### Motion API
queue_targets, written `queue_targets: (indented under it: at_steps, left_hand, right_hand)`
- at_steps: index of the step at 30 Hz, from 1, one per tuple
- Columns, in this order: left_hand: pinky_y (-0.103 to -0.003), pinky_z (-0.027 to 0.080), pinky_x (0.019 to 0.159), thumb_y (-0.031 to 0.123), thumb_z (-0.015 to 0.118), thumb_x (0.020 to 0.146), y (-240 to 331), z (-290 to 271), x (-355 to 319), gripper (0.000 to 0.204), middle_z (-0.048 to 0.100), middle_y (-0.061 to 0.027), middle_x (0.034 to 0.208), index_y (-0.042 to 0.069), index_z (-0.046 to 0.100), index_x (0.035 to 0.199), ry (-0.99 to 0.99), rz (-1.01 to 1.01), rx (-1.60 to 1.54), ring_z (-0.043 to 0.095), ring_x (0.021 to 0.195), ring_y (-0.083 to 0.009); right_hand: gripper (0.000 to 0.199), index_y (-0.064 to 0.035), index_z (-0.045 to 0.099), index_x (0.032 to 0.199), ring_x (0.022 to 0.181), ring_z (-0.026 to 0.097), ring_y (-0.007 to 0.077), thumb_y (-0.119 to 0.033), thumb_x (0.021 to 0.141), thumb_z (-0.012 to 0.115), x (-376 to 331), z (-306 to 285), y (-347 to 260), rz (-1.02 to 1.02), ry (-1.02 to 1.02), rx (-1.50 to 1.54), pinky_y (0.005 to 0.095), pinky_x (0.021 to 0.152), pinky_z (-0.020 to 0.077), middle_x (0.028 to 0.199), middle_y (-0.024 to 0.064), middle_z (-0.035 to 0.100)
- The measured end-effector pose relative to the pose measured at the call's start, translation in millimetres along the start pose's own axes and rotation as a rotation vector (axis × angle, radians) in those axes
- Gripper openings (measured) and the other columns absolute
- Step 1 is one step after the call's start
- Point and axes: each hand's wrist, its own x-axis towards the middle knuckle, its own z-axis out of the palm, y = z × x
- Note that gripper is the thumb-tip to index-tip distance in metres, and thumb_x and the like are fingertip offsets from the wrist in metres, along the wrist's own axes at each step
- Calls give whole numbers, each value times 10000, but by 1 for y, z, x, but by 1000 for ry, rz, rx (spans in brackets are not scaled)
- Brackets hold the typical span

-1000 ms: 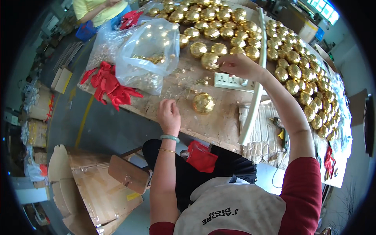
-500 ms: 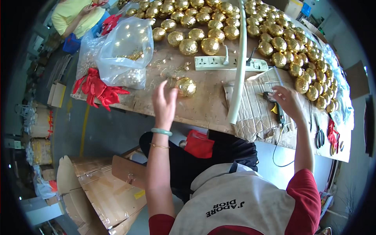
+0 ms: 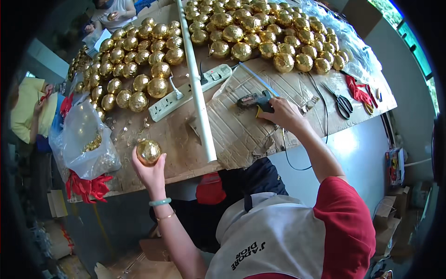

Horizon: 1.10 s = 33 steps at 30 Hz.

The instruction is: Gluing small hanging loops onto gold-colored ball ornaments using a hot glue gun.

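Gripping a gold ball (image 3: 148,152) at the table's near edge, left hand (image 3: 149,171); right hand (image 3: 283,114) grasps glue gun (image 3: 254,100).

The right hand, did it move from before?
Yes. The right hand left the gold balls beyond the power strip and now grips the glue gun on the cardboard.

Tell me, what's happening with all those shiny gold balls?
A person sits at a wooden workbench covered with gold foil balls. The left hand holds one gold ball up over the bench edge. The right hand is on a glue gun lying on a sheet of cardboard. A white power strip and a white pipe lie between the piles of finished balls. Scissors rest to the right, and a clear plastic bag sits at the left.
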Motion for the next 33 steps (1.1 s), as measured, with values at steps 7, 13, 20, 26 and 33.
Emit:
queue_targets:
  at_steps: [7, 13, 20, 26, 33]
  left_hand:
    - [-379, 456, 992, 35, 818, 683, 9, -26, -59, 796, 465, -146, 1291, 29, 390, 1354, 84, -239, -306, 514, 1159, -240]
    - [-408, 424, 977, 109, 883, 619, 22, -9, -63, 811, 499, -160, 1215, 25, 439, 1293, 68, -82, -186, 514, 1110, -315]
    - [-363, 441, 980, 92, 873, 637, 49, -27, -57, 817, 509, -133, 1235, 28, 429, 1319, 109, 4, -123, 528, 1122, -240]
    - [-350, 430, 1002, 44, 853, 652, 57, -38, -59, 822, 492, -136, 1261, 6, 407, 1341, 144, 64, -99, 522, 1149, -228]
    - [-407, 399, 1007, 122, 877, 651, 55, -42, -63, 825, 472, -150, 1261, 26, 428, 1337, 184, 66, -179, 475, 1174, -318]
  right_hand:
    - [560, 27, 640, 895, 725, 638, 305, -499, 735, 746, 14, 8, -7, 86, 18, 194, 421, 680, 487, 795, 184, 652]
    - [269, -51, 589, 937, 557, 512, 60, -218, 775, 723, 2, -24, -7, 41, -109, 976, 212, 473, 367, 686, -7, 560]
    - [391, -4, 603, 1144, 871, 602, 115, -153, 804, 724, -43, -22, -111, -319, -369, 1255, 277, 740, 491, 1005, 49, 655]
    - [375, 46, 594, 1048, 761, 627, 277, -166, 777, 742, -35, -30, -160, -944, -336, 685, 343, 702, 500, 916, 155, 628]
    - [276, 25, 557, 895, 701, 603, 328, -173, 790, 716, -36, -34, -178, -981, -331, 586, 375, 646, 484, 820, 135, 567]
